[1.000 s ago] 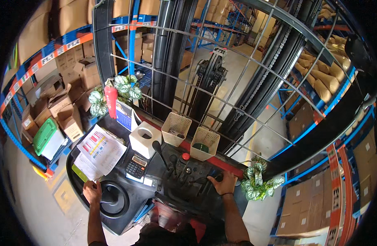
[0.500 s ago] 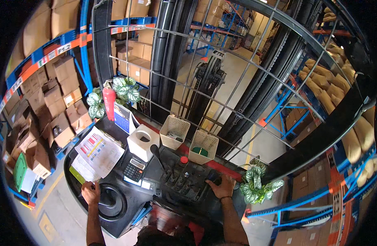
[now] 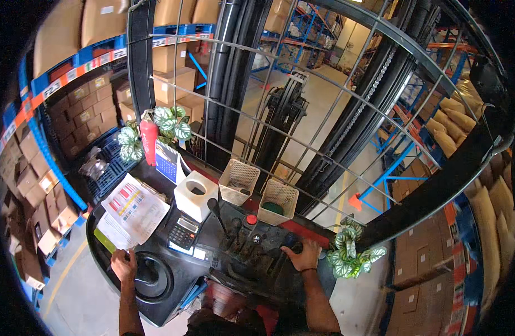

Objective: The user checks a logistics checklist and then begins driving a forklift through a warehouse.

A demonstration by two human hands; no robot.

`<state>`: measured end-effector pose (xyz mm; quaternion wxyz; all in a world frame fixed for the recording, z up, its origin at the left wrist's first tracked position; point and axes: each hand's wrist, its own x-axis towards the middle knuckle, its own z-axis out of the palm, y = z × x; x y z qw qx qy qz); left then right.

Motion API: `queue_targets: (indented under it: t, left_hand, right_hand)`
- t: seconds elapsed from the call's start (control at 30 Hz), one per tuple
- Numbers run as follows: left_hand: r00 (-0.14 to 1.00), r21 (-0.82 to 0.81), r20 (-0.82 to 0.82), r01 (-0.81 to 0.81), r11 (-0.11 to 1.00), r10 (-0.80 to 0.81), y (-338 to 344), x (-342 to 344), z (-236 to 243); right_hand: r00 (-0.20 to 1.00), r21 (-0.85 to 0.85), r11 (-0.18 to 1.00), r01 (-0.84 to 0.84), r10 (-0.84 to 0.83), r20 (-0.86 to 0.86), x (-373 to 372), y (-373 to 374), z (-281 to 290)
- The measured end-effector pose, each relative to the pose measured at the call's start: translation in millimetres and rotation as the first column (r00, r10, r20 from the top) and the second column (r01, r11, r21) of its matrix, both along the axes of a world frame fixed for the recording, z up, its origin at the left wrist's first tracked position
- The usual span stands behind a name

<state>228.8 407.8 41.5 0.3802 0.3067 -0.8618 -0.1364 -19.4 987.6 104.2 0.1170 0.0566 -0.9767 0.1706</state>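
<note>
I sit in a forklift cab and look down at its black dashboard (image 3: 252, 269). My left hand (image 3: 123, 264) is closed on the knob at the rim of the black steering wheel (image 3: 151, 278). My right hand (image 3: 305, 255) rests on a control lever at the right of the lever row (image 3: 243, 235), its fingers curled over it. A red push button (image 3: 251, 219) stands among the levers. A calculator (image 3: 183, 231) lies between the wheel and the levers.
Printed papers (image 3: 133, 210), a white tissue box (image 3: 196, 194) and two beige mesh baskets (image 3: 239, 180) sit on the dash. A red extinguisher (image 3: 149, 142) and leafy plants (image 3: 347, 252) flank it. The mast (image 3: 280, 112) stands ahead behind a wire guard; shelves of cardboard boxes (image 3: 73, 112) line both sides.
The racking and boxes on the left have slid past and the aisle view ahead has shifted, so the truck is moving. Both hands have stayed on the wheel knob and the lever.
</note>
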Motion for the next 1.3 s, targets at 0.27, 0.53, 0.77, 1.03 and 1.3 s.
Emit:
queue_targets:
  t: [0.27, 0.53, 0.77, 1.03, 1.3]
  left_hand:
    - [1.000, 0.011, 0.007, -0.017, 1.000, 0.017, 1, -1, 0]
    - [0.999, -0.032, -0.022, -0.043, 0.999, 0.042, 4, -1, -1]
    - [0.999, -0.056, -0.038, -0.017, 0.998, 0.015, 5, -3, 2]
    - [0.998, -0.055, -0.037, -0.056, 0.997, 0.054, 4, 6, -1]
    - [0.995, -0.011, -0.049, -0.088, 0.996, 0.087, 9, 13, -2]
  right_hand:
    - [1.000, -0.019, 1.000, 0.009, -0.009, -0.016, -3, -2, -1]
    - [0.994, -0.025, 1.000, 0.006, -0.003, 0.112, 0, 2, 4]
    - [0.998, -0.032, 0.999, 0.019, -0.017, 0.066, 2, -1, 7]
    - [0.990, -0.048, 0.998, 0.035, -0.028, 0.137, 0, 0, 9]
    - [0.987, -0.032, 0.999, 0.008, -0.002, 0.163, 1, 1, 17]
